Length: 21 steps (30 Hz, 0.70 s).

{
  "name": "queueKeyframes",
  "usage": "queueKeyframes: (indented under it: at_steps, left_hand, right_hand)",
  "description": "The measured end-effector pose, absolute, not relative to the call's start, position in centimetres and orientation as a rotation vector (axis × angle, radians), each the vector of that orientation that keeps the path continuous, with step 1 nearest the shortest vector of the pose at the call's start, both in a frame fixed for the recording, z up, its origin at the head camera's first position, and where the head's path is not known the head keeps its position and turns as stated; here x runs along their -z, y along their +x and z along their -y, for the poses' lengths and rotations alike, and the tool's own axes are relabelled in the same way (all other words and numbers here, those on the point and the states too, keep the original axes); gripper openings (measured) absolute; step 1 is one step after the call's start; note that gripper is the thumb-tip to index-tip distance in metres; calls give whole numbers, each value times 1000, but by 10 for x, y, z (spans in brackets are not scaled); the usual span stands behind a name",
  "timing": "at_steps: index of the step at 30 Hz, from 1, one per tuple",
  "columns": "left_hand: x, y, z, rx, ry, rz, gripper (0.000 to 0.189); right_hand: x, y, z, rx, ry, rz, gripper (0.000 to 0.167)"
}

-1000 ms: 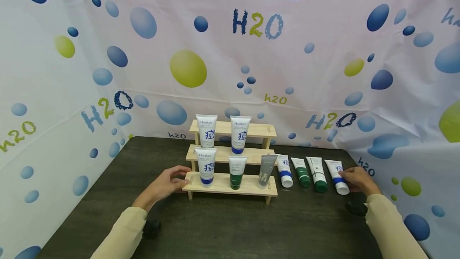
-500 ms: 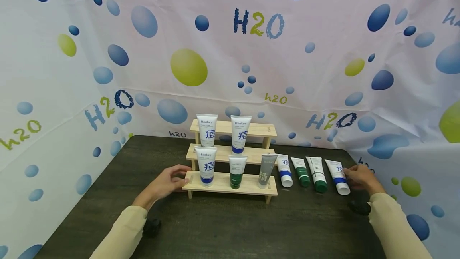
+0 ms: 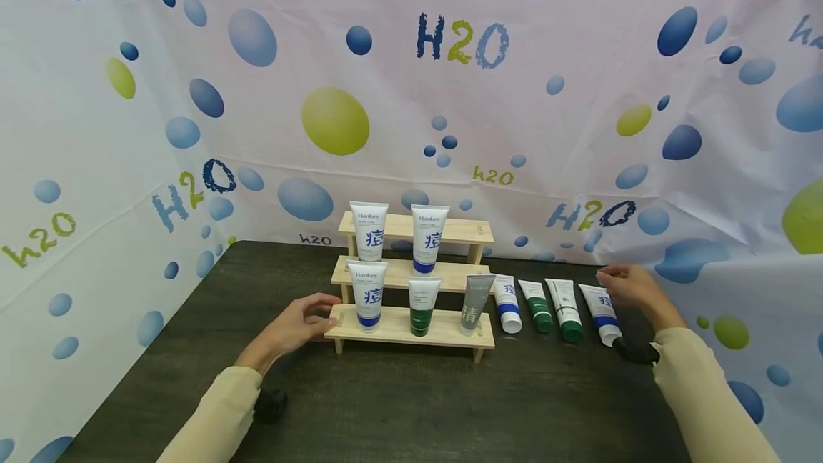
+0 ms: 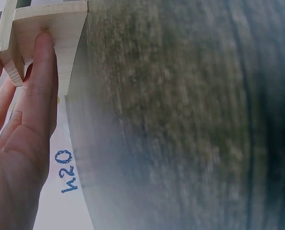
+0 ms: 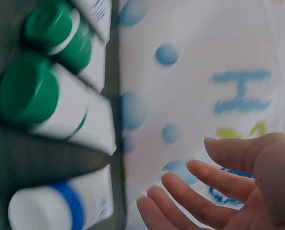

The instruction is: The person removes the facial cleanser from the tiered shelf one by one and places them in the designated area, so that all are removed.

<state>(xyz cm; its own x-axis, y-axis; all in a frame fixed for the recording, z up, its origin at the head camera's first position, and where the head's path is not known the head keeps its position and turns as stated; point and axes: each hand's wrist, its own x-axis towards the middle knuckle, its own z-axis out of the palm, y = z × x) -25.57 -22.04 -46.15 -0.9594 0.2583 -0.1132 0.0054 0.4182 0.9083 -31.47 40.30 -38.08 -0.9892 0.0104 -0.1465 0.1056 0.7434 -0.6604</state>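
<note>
My left hand (image 3: 305,324) holds the left end of the lowest step of a three-tier wooden display stand (image 3: 411,334). In the left wrist view, the index finger (image 4: 41,81) lies along the underside of the pale wooden shelf (image 4: 51,19), with the thumb partly visible at the left edge. My right hand (image 3: 636,295) hovers near the upper end of the rightmost white tube with a blue band (image 3: 601,313). Its fingers (image 5: 195,191) are spread and slightly bent, with nothing between them. That tube lies on the dark table, capped end toward me.
Two white tubes (image 3: 427,238) stand upright on the upper tiers. The bottom step carries a white-blue tube (image 3: 368,295), a white-green tube (image 3: 422,306) and a grey tube (image 3: 476,306). Several tubes, including a green-capped one (image 3: 566,309), lie right of the stand. A printed backdrop (image 3: 546,127) rises behind.
My right hand has come off the rightmost tube, first shifting right, then rising and moving back toward the wall. The tube stays lying there. My left hand keeps its place on the stand.
</note>
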Motion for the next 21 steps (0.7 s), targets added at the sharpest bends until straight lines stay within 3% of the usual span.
queueKeyframes:
  at_steps: [12,21]
  left_hand:
    - [458,-255,220,-1536,242,-2468,47]
    - [458,-255,219,-1565,212,-2418,48]
  right_hand:
    - [335,-309,-323,1197,-214,-2802,52]
    - [322,-303,-270,1258,-446,-2802,44]
